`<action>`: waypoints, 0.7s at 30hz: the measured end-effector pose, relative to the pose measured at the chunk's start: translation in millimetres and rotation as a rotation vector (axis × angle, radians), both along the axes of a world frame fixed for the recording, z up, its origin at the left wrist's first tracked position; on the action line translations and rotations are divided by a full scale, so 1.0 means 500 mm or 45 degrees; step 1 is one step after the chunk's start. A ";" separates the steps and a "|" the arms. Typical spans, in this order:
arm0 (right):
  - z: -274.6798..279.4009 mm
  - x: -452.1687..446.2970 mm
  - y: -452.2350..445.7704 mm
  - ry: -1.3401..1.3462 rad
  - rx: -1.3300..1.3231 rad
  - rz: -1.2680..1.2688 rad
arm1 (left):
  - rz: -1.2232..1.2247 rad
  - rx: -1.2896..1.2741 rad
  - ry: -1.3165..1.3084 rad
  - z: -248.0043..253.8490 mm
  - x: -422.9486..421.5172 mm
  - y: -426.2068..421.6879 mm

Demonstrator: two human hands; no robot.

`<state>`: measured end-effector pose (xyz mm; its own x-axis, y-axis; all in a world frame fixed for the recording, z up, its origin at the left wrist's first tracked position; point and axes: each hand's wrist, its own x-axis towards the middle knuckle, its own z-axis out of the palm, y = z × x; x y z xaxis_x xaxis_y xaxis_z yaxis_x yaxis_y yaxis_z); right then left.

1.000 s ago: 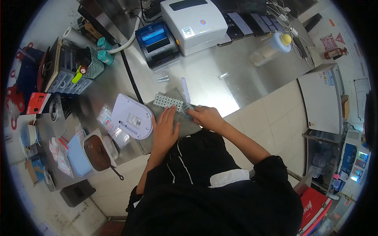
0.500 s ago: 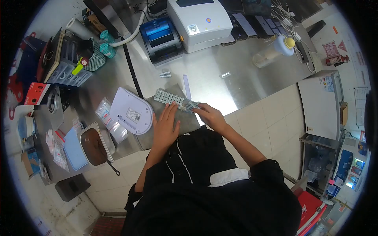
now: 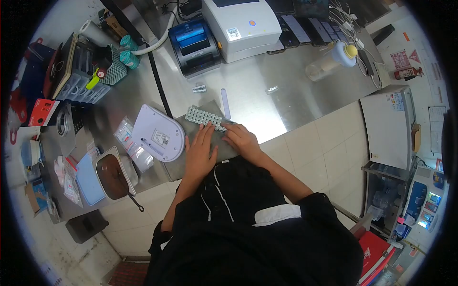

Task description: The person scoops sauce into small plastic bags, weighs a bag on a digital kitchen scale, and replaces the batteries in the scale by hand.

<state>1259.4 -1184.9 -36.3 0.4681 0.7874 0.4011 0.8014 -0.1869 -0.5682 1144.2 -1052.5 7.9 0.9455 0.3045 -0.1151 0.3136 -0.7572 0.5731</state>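
Observation:
A block of small, round silver ends in neat rows, which looks like a pack of batteries, lies on a grey mat at the table edge. My left hand rests with outstretched fingers against its near side. At the right end of the pack, my right hand has its fingers bent and closed on the corner; its fingertips are partly hidden. Left of the mat, a white kitchen scale lies underside up. Two small silver cylinders, like loose batteries, lie beyond the pack.
A pale strip lies beside the pack. Behind stand a blue-black printer and a white label printer. A water bottle leans at right. Plastic bags and a metal pan are at left.
My right hand has moved left and in against the pack's end. The crinkled clear wrap that showed there is now covered by my hand. My left hand stays nearly still.

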 end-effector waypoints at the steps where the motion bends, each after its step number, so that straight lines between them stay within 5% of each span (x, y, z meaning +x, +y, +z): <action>1: -0.007 -0.002 0.002 0.002 0.004 0.001 | 0.001 0.004 0.002 -0.001 -0.001 0.001; 10: 0.010 0.004 -0.007 0.215 0.181 -0.061 | -0.021 0.006 0.000 0.000 -0.006 0.009; 16: 0.081 -0.002 -0.023 1.023 0.336 -0.350 | 0.033 -0.215 -0.152 0.015 0.004 0.014; 18: 0.116 -0.001 -0.018 1.148 0.345 -0.280 | 0.179 -0.781 -0.395 0.042 0.015 0.009; 21: 0.163 -0.017 0.002 1.431 0.464 -0.184 | 0.159 -1.196 -0.286 0.097 0.032 0.005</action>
<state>1251.1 -1183.9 45.0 0.7756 0.6231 -0.1010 -0.1947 0.0838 -0.9773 1160.5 -1050.1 56.5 0.9423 0.2804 -0.1827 0.1698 0.0699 0.9830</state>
